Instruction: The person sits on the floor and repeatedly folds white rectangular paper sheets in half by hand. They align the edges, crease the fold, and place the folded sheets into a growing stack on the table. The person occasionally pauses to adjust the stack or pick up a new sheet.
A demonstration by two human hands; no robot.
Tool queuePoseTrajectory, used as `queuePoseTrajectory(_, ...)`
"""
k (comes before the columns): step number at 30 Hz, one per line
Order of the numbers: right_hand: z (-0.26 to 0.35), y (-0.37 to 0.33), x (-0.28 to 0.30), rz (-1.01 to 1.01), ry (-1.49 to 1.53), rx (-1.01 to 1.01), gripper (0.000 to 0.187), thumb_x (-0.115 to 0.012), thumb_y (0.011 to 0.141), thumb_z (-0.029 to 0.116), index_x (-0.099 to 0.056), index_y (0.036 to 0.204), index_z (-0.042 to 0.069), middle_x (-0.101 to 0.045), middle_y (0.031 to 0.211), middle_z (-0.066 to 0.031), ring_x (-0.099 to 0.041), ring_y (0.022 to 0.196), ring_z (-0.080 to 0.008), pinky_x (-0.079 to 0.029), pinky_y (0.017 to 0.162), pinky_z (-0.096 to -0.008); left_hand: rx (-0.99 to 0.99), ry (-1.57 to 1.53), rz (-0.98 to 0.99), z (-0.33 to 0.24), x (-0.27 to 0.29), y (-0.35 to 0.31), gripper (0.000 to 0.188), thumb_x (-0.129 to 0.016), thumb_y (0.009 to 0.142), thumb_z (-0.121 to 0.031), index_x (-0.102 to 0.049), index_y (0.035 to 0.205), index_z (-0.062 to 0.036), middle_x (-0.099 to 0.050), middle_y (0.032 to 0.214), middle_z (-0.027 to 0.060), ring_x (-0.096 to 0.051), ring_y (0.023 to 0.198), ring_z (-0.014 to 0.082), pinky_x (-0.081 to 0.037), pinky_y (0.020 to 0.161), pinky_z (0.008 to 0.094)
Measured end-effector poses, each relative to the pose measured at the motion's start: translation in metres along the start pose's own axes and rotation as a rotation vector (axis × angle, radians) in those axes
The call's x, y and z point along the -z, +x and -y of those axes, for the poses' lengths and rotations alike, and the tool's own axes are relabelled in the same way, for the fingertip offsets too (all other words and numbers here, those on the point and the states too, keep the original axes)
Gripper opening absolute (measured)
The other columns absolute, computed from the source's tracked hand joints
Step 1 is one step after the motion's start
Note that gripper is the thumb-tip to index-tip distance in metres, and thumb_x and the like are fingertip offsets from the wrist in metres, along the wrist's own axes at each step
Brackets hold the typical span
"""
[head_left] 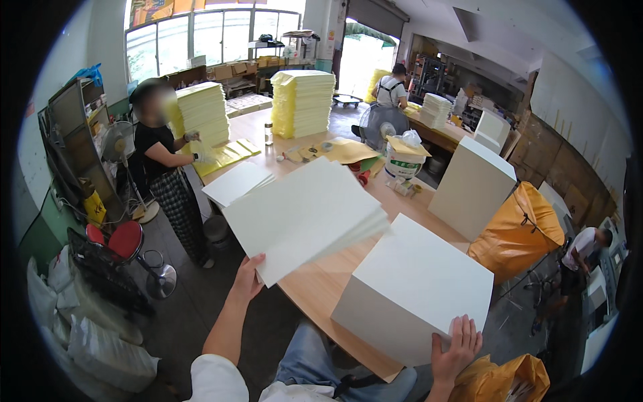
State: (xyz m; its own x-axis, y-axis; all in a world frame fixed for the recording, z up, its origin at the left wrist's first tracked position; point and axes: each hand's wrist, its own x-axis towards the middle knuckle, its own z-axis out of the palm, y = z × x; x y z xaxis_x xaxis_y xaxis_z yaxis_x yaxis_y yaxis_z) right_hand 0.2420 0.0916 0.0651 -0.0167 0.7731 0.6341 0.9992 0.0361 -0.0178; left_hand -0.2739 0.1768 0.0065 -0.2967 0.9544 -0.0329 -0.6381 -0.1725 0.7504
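My left hand (248, 279) grips the near left corner of several white sheets (301, 218), thumb on top. The sheets are held up at a slant over the wooden table, slightly fanned and blurred along their right edge. My right hand (457, 345) lies on the near right edge of a tall stack of white sheets (422, 268), fingers spread over its top, the thumb apart on the near side. Beyond the held sheets, a smaller pile of white sheets (236, 182) lies on the table, partly covered by them.
A second tall white stack (472, 187) stands at the table's right, beside an orange bag (522, 231). A white bucket (404, 161), scissors (312, 153) and a spray can (268, 132) are farther back. Tall yellow-edged stacks (303, 104) stand near a co-worker (164, 147) at the far left.
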Motion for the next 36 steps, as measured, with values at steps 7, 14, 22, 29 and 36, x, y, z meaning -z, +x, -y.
queuePoseTrajectory(7, -0.002, -0.001, 0.000, 0.007, -0.004, -0.010, 0.060, -0.067, 0.095, 0.051, -0.062, 0.137, 0.009, -0.059, 0.146, -0.0166, -0.051, 0.139, -0.0374, -0.029, 0.119, -0.0594, 0.075, -0.084, -0.070, 0.128, 0.096, 0.052, 0.051, -0.058, 0.100, -0.011, -0.047, 0.148, 0.0017, -0.064, 0.137, 0.0129, -0.062, 0.127, 0.0281, -0.050, 0.106, 0.0433)
queuePoseTrajectory(14, -0.001, 0.002, 0.016, 0.016, -0.003, 0.012, 0.059, -0.068, 0.096, 0.051, -0.062, 0.136, 0.008, -0.061, 0.144, -0.0156, -0.052, 0.139, -0.0372, -0.031, 0.118, -0.0585, 0.304, -0.116, -0.212, 0.217, 0.150, 0.064, 0.052, -0.055, 0.104, -0.013, -0.042, 0.154, -0.0023, -0.058, 0.148, 0.0136, -0.058, 0.134, 0.0344, -0.048, 0.111, 0.0525)
queuePoseTrajectory(22, 0.003, 0.002, 0.013, -0.029, -0.003, 0.045, 0.058, -0.064, 0.098, 0.051, -0.063, 0.135, 0.007, -0.061, 0.144, -0.0143, -0.054, 0.137, -0.0355, -0.032, 0.118, -0.0557, 0.440, -0.109, -0.231, 0.189, 0.143, 0.050, 0.047, -0.055, 0.109, -0.032, -0.050, 0.145, -0.0021, -0.062, 0.143, 0.0124, -0.060, 0.132, 0.0329, -0.049, 0.109, 0.0511)
queuePoseTrajectory(29, -0.020, -0.010, 0.011, -0.337, 0.561, -0.292, 0.035, -0.057, 0.106, 0.025, -0.063, 0.129, 0.000, -0.065, 0.133, -0.0146, -0.060, 0.127, -0.0291, -0.044, 0.109, -0.0434, -0.171, 0.548, -0.598, 0.124, 0.133, 0.050, 0.031, -0.063, 0.099, -0.008, -0.060, 0.129, -0.0002, -0.067, 0.120, 0.0109, -0.065, 0.110, 0.0209, -0.057, 0.090, 0.0321)
queuePoseTrajectory(36, -0.042, -0.020, -0.008, -0.301, 1.094, -0.812, 0.031, -0.057, 0.106, 0.024, -0.064, 0.123, -0.001, -0.064, 0.116, -0.0064, -0.058, 0.109, -0.0167, -0.044, 0.100, -0.0313, -0.619, 0.629, 0.519, 0.043, -0.220, -0.001, 0.022, -0.063, 0.102, -0.007, -0.067, 0.123, -0.0047, -0.072, 0.116, 0.0060, -0.070, 0.106, 0.0180, -0.056, 0.089, 0.0342)
